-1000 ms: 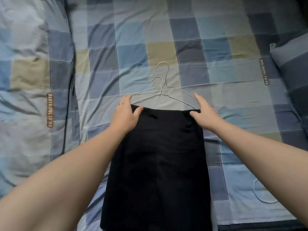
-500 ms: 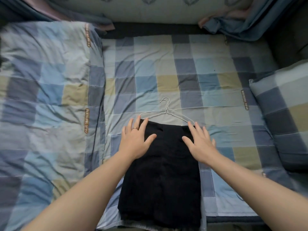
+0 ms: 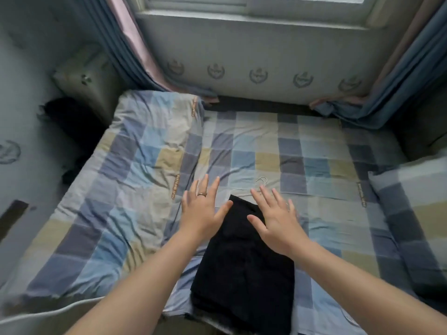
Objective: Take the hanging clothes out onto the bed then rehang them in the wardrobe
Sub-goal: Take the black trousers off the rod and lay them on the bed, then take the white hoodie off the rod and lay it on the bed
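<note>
A black garment (image 3: 244, 267) lies flat on the checked bed (image 3: 290, 151), reaching the near edge. Thin white wire hangers (image 3: 262, 182) lie at its far end, partly hidden behind my right hand. My left hand (image 3: 203, 209), a ring on one finger, hovers with fingers spread at the garment's left top corner, holding nothing. My right hand (image 3: 273, 218) is spread open over the garment's right top part, also holding nothing. Whether either hand touches the cloth cannot be told.
A folded checked duvet (image 3: 116, 189) covers the bed's left half. A checked pillow (image 3: 411, 213) lies at the right. Curtains (image 3: 401, 76) hang at both sides of the window wall behind the bed. A dark gap runs along the left wall.
The camera has pulled back and tilted up, showing the wall and window. Both hands have let go of the garment's top corners and lifted away with fingers spread.
</note>
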